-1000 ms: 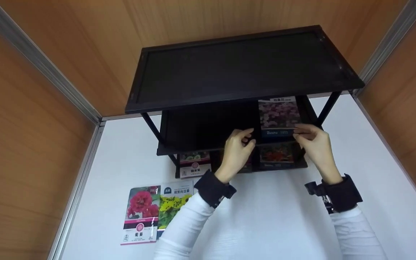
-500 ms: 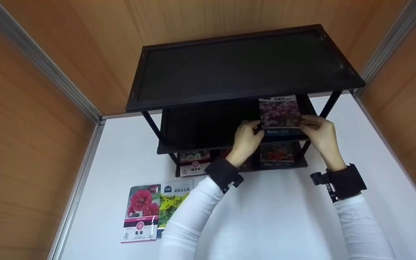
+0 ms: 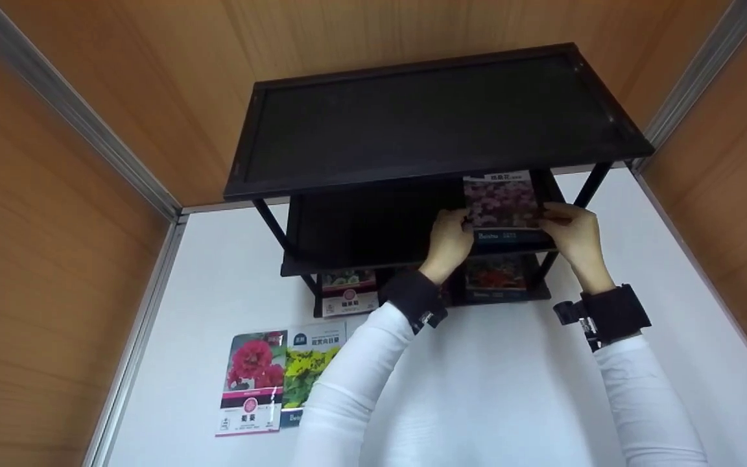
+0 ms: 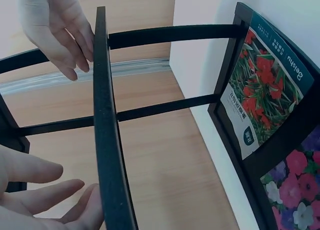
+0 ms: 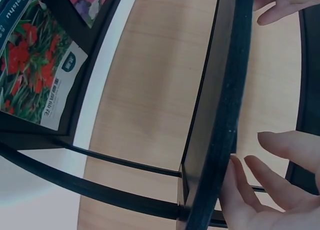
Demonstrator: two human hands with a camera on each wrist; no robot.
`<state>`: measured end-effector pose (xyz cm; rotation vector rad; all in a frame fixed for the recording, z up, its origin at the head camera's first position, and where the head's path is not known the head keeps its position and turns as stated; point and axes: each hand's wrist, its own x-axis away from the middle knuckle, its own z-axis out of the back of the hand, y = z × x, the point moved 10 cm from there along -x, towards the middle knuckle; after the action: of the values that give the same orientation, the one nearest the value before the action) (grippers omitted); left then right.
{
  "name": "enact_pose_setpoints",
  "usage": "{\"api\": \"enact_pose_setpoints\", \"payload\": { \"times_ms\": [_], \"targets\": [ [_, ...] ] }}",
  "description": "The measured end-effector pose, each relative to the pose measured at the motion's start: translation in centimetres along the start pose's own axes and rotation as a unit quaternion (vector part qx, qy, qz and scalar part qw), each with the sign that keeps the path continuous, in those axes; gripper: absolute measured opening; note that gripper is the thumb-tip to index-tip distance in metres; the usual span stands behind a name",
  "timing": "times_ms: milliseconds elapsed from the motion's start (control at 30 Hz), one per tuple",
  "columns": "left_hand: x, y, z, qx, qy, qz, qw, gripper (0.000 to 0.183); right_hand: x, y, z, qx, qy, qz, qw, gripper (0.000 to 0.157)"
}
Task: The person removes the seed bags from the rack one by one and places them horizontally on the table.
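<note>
A seed packet with pink-purple flowers (image 3: pixel 502 202) lies on the right part of the middle shelf (image 3: pixel 360 227) of a black rack. My left hand (image 3: pixel 449 240) is at its left edge, thumb near the lower corner. At its right edge, my right hand (image 3: pixel 574 241) has thumb and fingertips by the side. Both wrist views show the fingers of the left hand (image 4: pixel 47 202) and right hand (image 5: pixel 282 182) apart, close to the shelf's front rim (image 5: pixel 225 99). That rim hides the packet there.
The top shelf (image 3: pixel 432 123) overhangs the hands. On the bottom shelf lie a red-flower packet (image 3: pixel 495 275), a white-and-pink packet (image 3: pixel 349 303) and another. A pink-flower packet (image 3: pixel 250 383) and a yellow-flower packet (image 3: pixel 308 366) lie on the white table. Wood-grain panels surround it.
My left hand has moved right and up to the packet's left edge. The right hand has slid slightly up along the right edge. The packet looks almost unmoved.
</note>
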<state>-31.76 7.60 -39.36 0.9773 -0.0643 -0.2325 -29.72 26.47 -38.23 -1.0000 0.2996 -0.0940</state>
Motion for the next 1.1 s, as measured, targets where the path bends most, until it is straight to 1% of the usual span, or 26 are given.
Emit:
{"api": "enact_pose_setpoints", "payload": {
  "times_ms": [100, 200, 300, 367, 433, 500, 533, 567, 600, 633, 667, 733, 767, 800, 833, 867, 900, 967, 1067, 1100],
  "targets": [
    [-0.3, -0.1, -0.2, 0.0, 0.002, 0.002, 1.0, 0.033, -0.1, 0.2, -0.2, 0.011, -0.002, -0.005, 1.0, 0.031],
    [-0.6, -0.4, -0.4, 0.009, 0.001, 0.012, 0.9999, 0.034, -0.2, 0.3, -0.4, 0.022, -0.009, -0.009, 1.0, 0.032],
    [-0.8, -0.4, -0.5, 0.02, 0.009, 0.025, 0.9994, 0.035, -0.3, 0.5, -0.4, 0.029, -0.011, -0.015, 0.999, 0.031],
    [-1.1, -0.3, -0.6, 0.024, 0.017, 0.021, 0.9993, 0.034, -0.3, 0.6, -0.3, 0.032, -0.009, -0.02, 0.999, 0.03],
    [-1.6, -0.3, -0.7, 0.016, 0.035, 0.01, 0.9992, 0.036, -0.3, 0.8, -0.2, 0.036, -0.005, -0.025, 0.999, 0.03],
    [-1.8, -0.1, -0.8, -0.018, 0.055, 0.002, 0.9983, 0.042, -0.4, 1.0, -0.1, 0.037, -0.002, -0.032, 0.999, 0.03],
    [-3.0, -1.4, -1.9, -0.029, 0.063, -0.006, 0.9976, 0.044, -0.4, 1.1, -0.1, 0.038, -0.003, -0.034, 0.999, 0.03],
    [-4.2, -3.0, -3.0, -0.028, 0.066, -0.006, 0.9974, 0.052, -0.4, 1.2, -0.1, 0.037, -0.003, -0.038, 0.999, 0.03],
    [-5.7, -4.9, -4.4, -0.033, 0.068, -0.005, 0.9971, 0.054, -0.4, 1.3, -0.1, 0.033, -0.004, -0.042, 0.999, 0.03],
    [-7.2, -7.0, -6.0, -0.034, 0.07, -0.001, 0.9969, 0.056, -0.4, 1.4, -0.2, 0.027, -0.004, -0.046, 0.999, 0.03],
    [-8.8, -9.3, -7.7, -0.024, 0.071, 0.0, 0.9972, 0.057, -0.3, 1.4, -0.2, 0.018, -0.004, -0.05, 0.999, 0.03],
    [-12.5, -14.4, -11.4, 0.011, 0.063, 0.005, 0.9979, 0.055, -0.3, 1.6, -0.3, -0.002, -0.007, -0.058, 0.998, 0.03],
    [-13.2, -15.4, -12.2, 0.019, 0.06, 0.013, 0.9979, 0.054, -0.3, 1.6, -0.3, -0.012, -0.008, -0.062, 0.998, 0.03],
    [-13.6, -16.0, -12.6, 0.019, 0.066, 0.015, 0.9975, 0.05, -0.3, 1.6, -0.4, -0.022, -0.009, -0.066, 0.998, 0.03],
    [-13.5, -15.9, -12.5, 0.023, 0.071, 0.014, 0.9971, 0.048, -0.3, 1.7, -0.4, -0.03, -0.01, -0.068, 0.997, 0.03],
    [-12.3, -14.0, -11.2, 0.015, 0.074, 0.014, 0.9971, 0.038, -0.3, 1.7, -0.4, -0.037, -0.012, -0.072, 0.997, 0.03],
    [-11.5, -12.8, -10.4, 0.012, 0.07, 0.02, 0.9973, 0.028, -0.2, 1.7, -0.4, -0.039, -0.014, -0.074, 0.996, 0.03],
    [-9.0, -9.7, -7.8, 0.026, 0.08, -0.006, 0.9964, 0.026, -0.2, 1.8, -0.4, -0.046, -0.015, -0.077, 0.996, 0.03],
    [-4.6, -4.3, -3.5, 0.061, 0.067, 0.001, 0.9959, 0.03, -0.2, 1.9, -0.4, -0.06, -0.013, -0.081, 0.995, 0.03],
    [-4.2, -4.0, -3.1, 0.081, 0.063, 0.003, 0.9947, 0.036, -0.2, 1.9, -0.4, -0.065, -0.012, -0.083, 0.994, 0.03]
  ]
}}
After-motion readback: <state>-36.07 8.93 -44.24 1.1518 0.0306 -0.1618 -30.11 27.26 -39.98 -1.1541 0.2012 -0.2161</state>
